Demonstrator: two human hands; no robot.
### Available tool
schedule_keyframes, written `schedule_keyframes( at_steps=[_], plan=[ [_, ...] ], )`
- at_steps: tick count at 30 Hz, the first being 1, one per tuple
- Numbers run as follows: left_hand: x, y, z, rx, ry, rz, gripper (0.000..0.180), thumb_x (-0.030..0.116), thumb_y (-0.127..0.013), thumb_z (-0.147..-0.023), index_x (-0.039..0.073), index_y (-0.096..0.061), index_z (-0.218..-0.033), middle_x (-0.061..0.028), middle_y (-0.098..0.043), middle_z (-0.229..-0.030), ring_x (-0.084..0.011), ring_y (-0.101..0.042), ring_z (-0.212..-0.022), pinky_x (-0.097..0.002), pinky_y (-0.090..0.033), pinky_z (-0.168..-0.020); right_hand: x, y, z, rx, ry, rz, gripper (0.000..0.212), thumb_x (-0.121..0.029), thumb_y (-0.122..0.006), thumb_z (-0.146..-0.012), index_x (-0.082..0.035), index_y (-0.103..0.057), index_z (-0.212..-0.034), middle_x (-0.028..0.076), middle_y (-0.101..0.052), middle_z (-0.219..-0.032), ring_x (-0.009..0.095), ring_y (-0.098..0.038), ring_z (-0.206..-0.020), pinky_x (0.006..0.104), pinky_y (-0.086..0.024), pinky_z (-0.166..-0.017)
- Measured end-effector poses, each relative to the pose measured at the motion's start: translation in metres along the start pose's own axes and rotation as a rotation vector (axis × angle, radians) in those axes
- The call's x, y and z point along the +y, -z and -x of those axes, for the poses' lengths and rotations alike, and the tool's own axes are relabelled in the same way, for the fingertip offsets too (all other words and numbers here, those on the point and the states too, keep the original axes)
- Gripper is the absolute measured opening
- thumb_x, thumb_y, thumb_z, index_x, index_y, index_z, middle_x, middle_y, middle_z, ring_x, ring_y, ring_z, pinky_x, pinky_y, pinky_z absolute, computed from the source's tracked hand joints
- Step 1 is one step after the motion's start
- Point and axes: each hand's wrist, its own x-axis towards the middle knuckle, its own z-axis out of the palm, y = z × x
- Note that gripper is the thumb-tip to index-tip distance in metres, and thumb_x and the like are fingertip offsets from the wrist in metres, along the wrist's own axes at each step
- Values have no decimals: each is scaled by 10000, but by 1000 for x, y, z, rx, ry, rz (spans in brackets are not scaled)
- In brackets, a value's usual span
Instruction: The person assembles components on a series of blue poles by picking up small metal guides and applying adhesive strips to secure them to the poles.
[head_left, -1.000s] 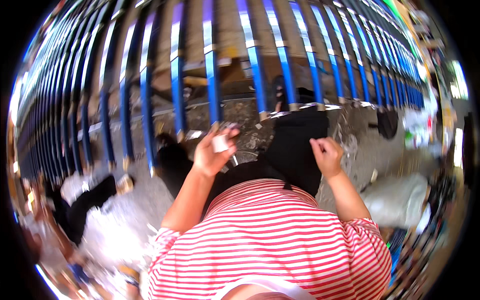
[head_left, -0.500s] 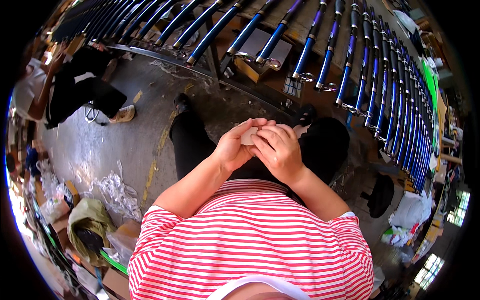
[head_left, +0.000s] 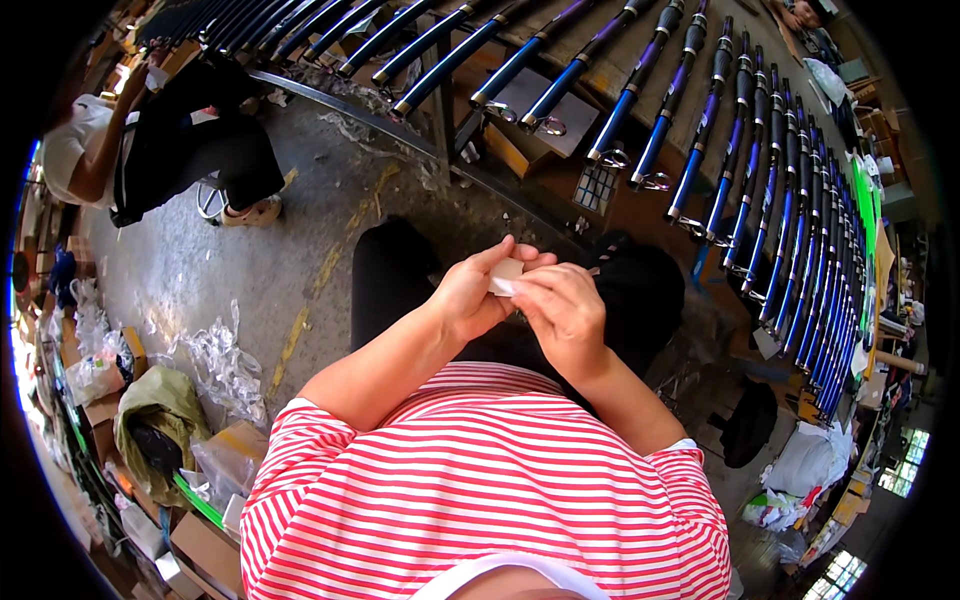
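Note:
A small whitish piece that looks like paper or a sticker lies against the fingers of my left hand, which is turned palm up and curled around it with the thumb at its far edge. The fingertips of my right hand pinch the lower right edge of that piece. Both hands meet over my lap, in front of my striped shirt. Ahead of them, several blue and black fishing rods lie side by side on a bench, their ends pointing toward me. Some carry metal line guides.
A person sits at the far left on a stool. Crumpled clear plastic, a green cloth bundle and cardboard boxes lie at my left. White bags stand at the right. A metal bench frame runs across ahead.
My right fingers have drawn back from covering the whitish piece and now pinch its edge, so more of it shows. My view has shifted slightly.

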Motion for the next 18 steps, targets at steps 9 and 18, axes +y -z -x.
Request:
schedule_keyframes(
  at_steps=[9, 18],
  plan=[
    [26, 1, 18, -65, -226, -437, 170, 160, -616, -864, -5, -607, -903, -14, -575, -698, -26, -359, -477, -174, -250, -441, -4, -1, -3, 107, -767, -734, 188, -62, -626, -853, 65, -626, -992, 95, -667, -850, 108, -631, -741, 214, -520, -671],
    [41, -16, 35, -10, -402, -808, 125, 104, -686, -802, -1, -625, -833, 11, -575, -677, -14, -420, -523, -156, -278, -458, -10, -8, -12, 145, -749, -839, 189, -53, -618, -857, 67, -618, -1002, 106, -659, -846, 126, -633, -707, 229, -526, -654]
  ],
)
